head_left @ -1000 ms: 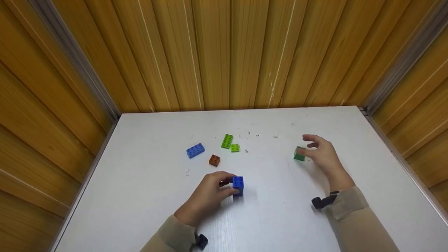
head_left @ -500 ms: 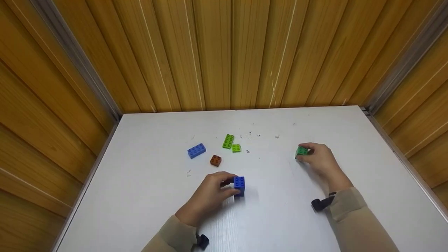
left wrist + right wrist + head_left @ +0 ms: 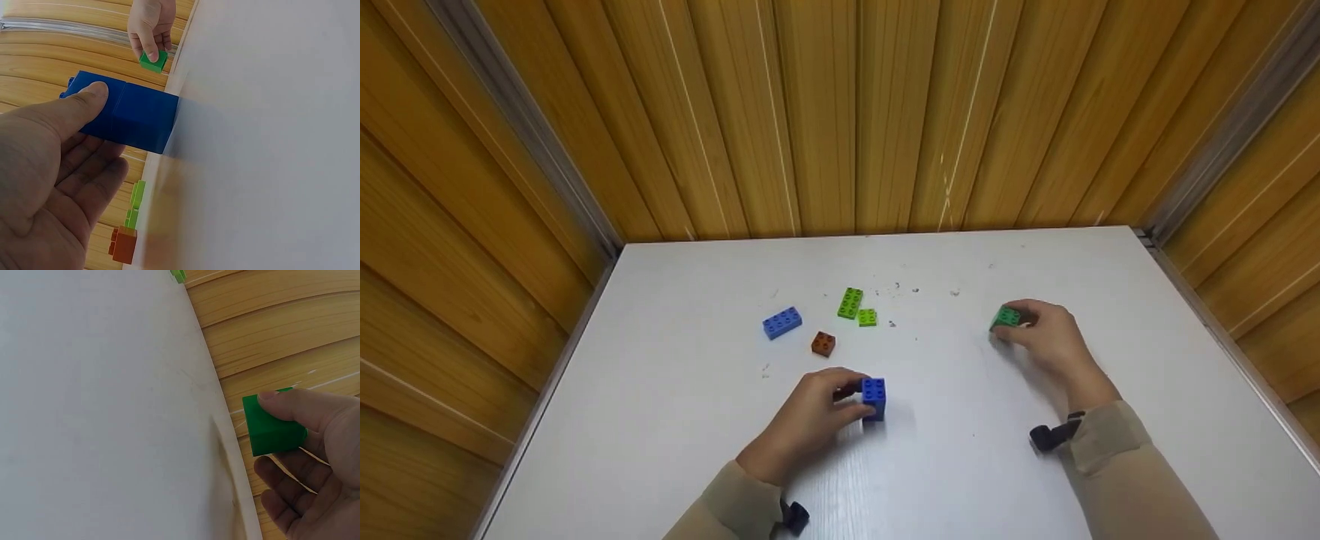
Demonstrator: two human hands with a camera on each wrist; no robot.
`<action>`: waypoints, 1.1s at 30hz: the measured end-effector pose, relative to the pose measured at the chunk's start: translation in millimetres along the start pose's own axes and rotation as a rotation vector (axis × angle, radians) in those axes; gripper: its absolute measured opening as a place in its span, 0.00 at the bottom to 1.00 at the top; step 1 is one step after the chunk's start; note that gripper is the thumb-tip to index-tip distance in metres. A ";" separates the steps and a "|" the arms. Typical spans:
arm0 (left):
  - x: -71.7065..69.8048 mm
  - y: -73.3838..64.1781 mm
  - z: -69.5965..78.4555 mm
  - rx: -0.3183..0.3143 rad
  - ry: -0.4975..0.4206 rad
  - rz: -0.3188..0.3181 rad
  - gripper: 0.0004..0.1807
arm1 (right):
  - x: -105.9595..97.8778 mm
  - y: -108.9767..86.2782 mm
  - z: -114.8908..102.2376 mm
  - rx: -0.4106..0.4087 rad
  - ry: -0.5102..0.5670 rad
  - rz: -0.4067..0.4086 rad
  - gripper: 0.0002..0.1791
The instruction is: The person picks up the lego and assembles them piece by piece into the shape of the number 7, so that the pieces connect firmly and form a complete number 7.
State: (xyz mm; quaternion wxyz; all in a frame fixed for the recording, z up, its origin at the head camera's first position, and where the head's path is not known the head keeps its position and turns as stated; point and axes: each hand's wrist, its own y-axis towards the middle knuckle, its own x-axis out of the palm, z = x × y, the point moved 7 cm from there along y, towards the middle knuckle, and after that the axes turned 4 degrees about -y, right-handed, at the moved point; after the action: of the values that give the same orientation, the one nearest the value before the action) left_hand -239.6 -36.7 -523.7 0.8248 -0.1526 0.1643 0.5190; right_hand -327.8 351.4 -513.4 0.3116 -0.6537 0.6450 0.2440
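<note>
Near the front middle of the table, my left hand (image 3: pixel 808 416) pinches a stack of two dark blue building bricks (image 3: pixel 874 399) between thumb and fingers. In the left wrist view a seam divides the blue stack (image 3: pixel 126 112), its base close to the tabletop and its studs facing up. Over on the right, my right hand (image 3: pixel 1054 341) grips a green building brick (image 3: pixel 1006 318), thumb on the near side. The right wrist view shows the green brick (image 3: pixel 273 427) held in the fingertips, apart from the tabletop.
On the white table (image 3: pixel 697 450) lie a long blue brick (image 3: pixel 782 322), a brown brick (image 3: pixel 823 344), a long lime brick (image 3: pixel 850 303) and a small lime brick (image 3: pixel 868 317). Wood-patterned panels (image 3: pixel 825 112) enclose the table's back and sides.
My right hand has closed its fingers on the green brick, whose studs now face up, and raised it slightly. My left hand has stayed with the blue stack.
</note>
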 end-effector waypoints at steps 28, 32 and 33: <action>0.5 -0.1 -0.9 -0.004 0.001 -0.009 0.22 | 21.0 -23.1 -63.6 -0.172 0.075 0.049 0.32; 0.6 -0.5 -1.3 -0.012 0.007 -0.007 0.22 | 21.8 -33.4 -79.2 -0.199 0.116 0.061 0.33; 0.5 -0.4 -1.4 -0.004 0.007 -0.006 0.22 | 21.5 -36.0 -83.1 -0.205 0.129 0.067 0.33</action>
State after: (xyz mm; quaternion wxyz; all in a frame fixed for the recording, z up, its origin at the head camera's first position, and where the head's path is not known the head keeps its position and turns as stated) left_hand -239.2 -37.0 -525.1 0.8255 -0.1569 0.1658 0.5162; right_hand -297.8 275.6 -468.5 0.1926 -0.6745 0.6568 0.2767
